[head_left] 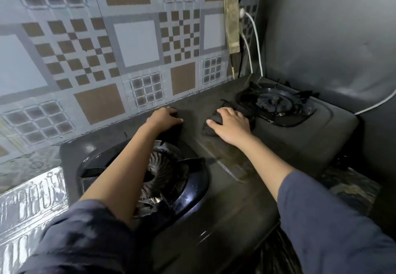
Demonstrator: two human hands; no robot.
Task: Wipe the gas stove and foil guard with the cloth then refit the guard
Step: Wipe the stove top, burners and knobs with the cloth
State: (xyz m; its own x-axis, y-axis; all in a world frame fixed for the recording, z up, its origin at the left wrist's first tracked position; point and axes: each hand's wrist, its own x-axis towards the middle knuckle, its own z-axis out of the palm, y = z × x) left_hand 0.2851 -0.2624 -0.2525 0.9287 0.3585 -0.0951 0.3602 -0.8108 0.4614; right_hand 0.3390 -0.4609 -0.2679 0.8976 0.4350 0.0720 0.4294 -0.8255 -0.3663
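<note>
R hand (230, 123): palm down, fingers spread flat on the dark cloth (209, 128), pressing it onto the stove top betw. the two burners; cloth pinned under the palm rather than pinched.
L hand (165, 116): at the back edge of the gas stove (246, 198), fingers curled over sth dark, prob. the rear prong of the near pan support (192, 163); can't tell if it truly grips it or just steadies there.
Cloth: mostly under the R hand, only a corner shows on its L side and a bit behind the fingers.
Foil guard (30, 205): off the stove, lying at lower L on the counter, well apart from both hands; L arm is the nearer one to it.
Key relation: unwiped top runs to the R toward the far burner (274, 103) and back toward the person along the centre strip; stove's long axis goes near-L to far-R, so the cloth prob. travels along that line.
Step (judged): stove wipe underway, guard not yet wiped or refitted.
Hidden: near burner (162, 173) partly covered by L forearm; stove front and knobs cut off by sleeves; guard cropped at frame edge.
Other: white cable (256, 44) hangs from the wall strip behind the far burner.
</note>
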